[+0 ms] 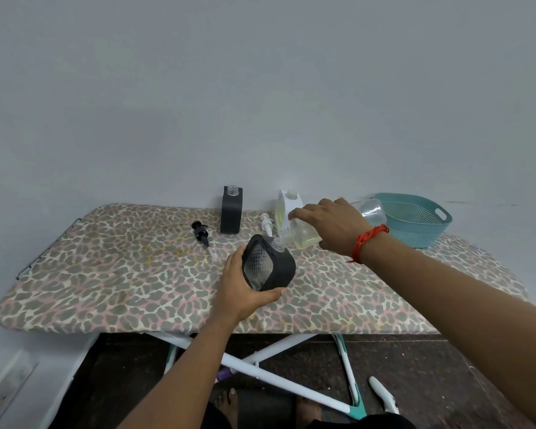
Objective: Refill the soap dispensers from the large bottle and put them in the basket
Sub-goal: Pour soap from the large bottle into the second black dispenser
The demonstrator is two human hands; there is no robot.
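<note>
My left hand [240, 289] grips a black soap dispenser [268, 264], tilted, with its open neck pointing up and right. My right hand [331, 226] holds the large clear bottle [307, 235] tipped over, its mouth at the dispenser's neck; yellow-green liquid shows inside. A second black dispenser [231, 210] stands uncapped at the back. A white dispenser [285, 205] with yellowish liquid stands behind my right hand, partly hidden. A black pump head [202, 233] and a white pump head [266, 224] lie on the board. The teal basket [415, 219] sits at the far right.
Everything rests on a leopard-print ironing board [136, 274] against a grey wall. Its white crossed legs [260, 360] and my bare feet show below. A wall socket [7, 388] is at the lower left.
</note>
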